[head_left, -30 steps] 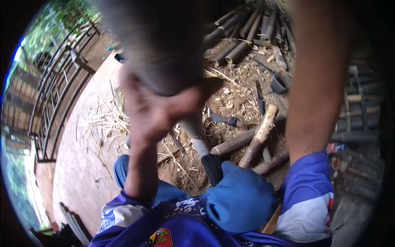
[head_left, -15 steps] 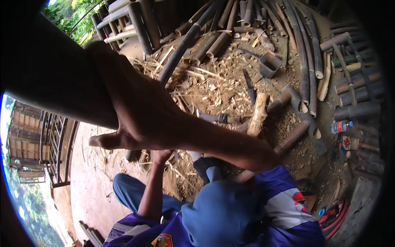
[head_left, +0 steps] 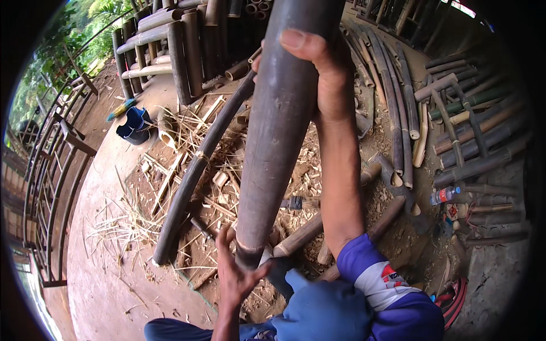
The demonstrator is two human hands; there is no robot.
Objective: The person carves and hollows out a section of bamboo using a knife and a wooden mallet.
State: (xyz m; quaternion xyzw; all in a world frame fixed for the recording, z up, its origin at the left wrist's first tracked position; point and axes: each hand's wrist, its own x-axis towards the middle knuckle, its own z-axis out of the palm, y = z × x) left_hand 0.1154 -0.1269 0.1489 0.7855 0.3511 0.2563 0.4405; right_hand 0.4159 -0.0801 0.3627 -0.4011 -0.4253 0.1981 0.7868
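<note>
A thick dark bamboo pole (head_left: 278, 108) stands up through the middle of the view, its near end low in front of my body. My right hand (head_left: 327, 74) is wrapped round its upper part from the right, thumb across the front and fingertips showing at the left side. At the lower end, my left hand (head_left: 236, 278) has its thumb and fingers spread around the bamboo's base, without closing on it. A long thinner bamboo pole (head_left: 196, 165) lies slanted to the left of them. A tool with a dark-wrapped handle (head_left: 296, 202) lies partly hidden behind the thick pole.
Shavings and split strips (head_left: 131, 213) litter the ground. Long bamboo poles (head_left: 392, 108) lie at the far right, near a bamboo stack (head_left: 483, 131) and a plastic bottle (head_left: 445, 195). A dark blue bucket (head_left: 135, 126) and a bamboo frame (head_left: 151, 48) stand far left.
The thick bamboo pole has swung from the upper left to upright in the middle. My right hand has moved right with it, now wrapped round it. My left hand shows at its lower end.
</note>
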